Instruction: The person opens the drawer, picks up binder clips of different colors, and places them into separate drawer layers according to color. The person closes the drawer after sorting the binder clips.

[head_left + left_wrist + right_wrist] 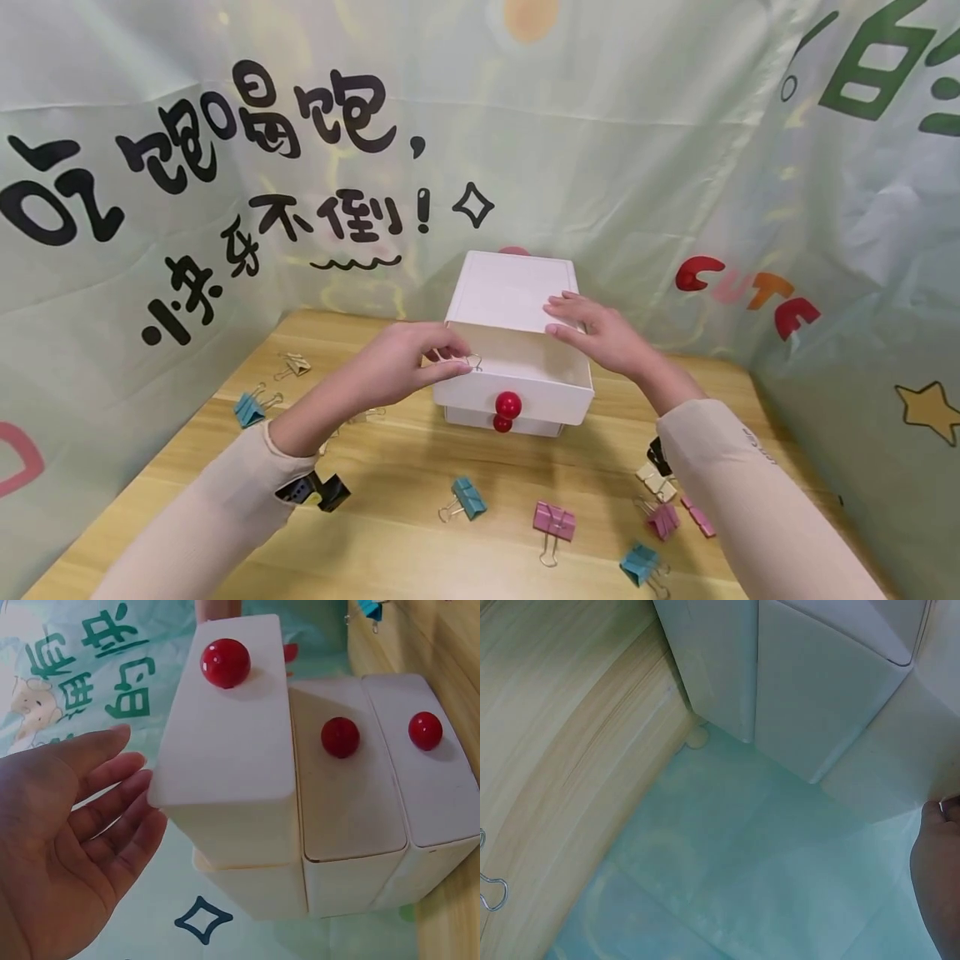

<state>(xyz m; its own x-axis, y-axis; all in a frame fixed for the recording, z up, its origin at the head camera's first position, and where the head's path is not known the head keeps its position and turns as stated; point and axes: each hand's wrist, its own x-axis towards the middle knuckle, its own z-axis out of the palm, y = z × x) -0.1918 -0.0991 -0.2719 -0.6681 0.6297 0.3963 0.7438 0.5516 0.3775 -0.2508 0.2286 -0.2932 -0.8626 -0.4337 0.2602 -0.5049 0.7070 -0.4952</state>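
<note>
The white drawer box [517,287] has its top drawer [232,735] pulled out, with a red knob [508,405] on its front. Over that drawer's left front corner is my left hand [408,354], palm facing in, fingers loosely bent. Thin wire handles of a binder clip [474,362] show right at its fingertips, above the drawer's front rim; the clip's body is hidden. No clip shows in the palm in the left wrist view. My right hand [603,333] touches the box's top right edge with extended fingers.
Two lower drawers with red knobs [340,737] are closed. Before the box lie a blue clip [469,498] and a pink clip [554,521]. Several more clips lie by the right forearm, like a blue one [640,564], and at left [248,409]. A printed cloth [637,167] hangs behind.
</note>
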